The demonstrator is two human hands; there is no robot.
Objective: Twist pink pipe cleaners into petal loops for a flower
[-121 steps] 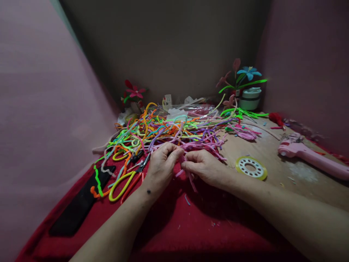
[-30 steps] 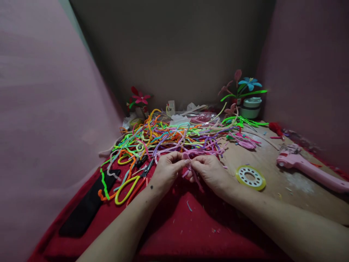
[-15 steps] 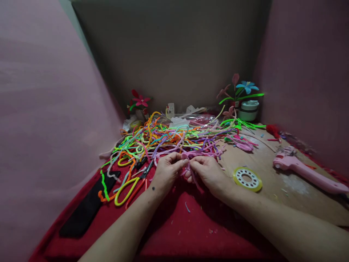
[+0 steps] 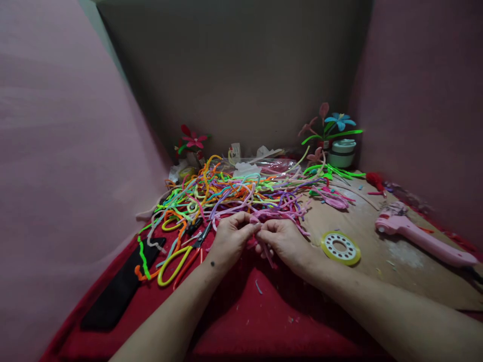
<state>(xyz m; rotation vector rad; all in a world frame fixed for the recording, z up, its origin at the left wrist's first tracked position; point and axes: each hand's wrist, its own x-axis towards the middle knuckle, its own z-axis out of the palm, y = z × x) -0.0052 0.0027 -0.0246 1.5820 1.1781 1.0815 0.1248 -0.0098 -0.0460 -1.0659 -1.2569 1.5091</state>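
Observation:
My left hand [image 4: 233, 241] and my right hand [image 4: 286, 242] meet over the red cloth, thumbs and forefingers pinched together. Between them is a pink pipe cleaner [image 4: 267, 254]; a small loop of it shows above the fingertips and its ends hang below. My fingers hide the middle part. Just beyond lies a tangled heap of pipe cleaners [image 4: 226, 188] in many colours. To the left of my left hand are yellow-handled scissors [image 4: 177, 265]. A roll of clear yellowish tape [image 4: 340, 248] lies near my right wrist.
A pink glue gun [image 4: 426, 239] rests on the brown board [image 4: 377, 281] at right. A black flat object [image 4: 121, 289] lies at left. Pipe-cleaner flowers, one blue [image 4: 340, 120] and one red [image 4: 195, 140], stand at the back near a pale green container [image 4: 342, 153].
My fingertips have shifted slightly on the pink pipe cleaner, and its hanging ends now point more steeply down. The whole view has moved a little.

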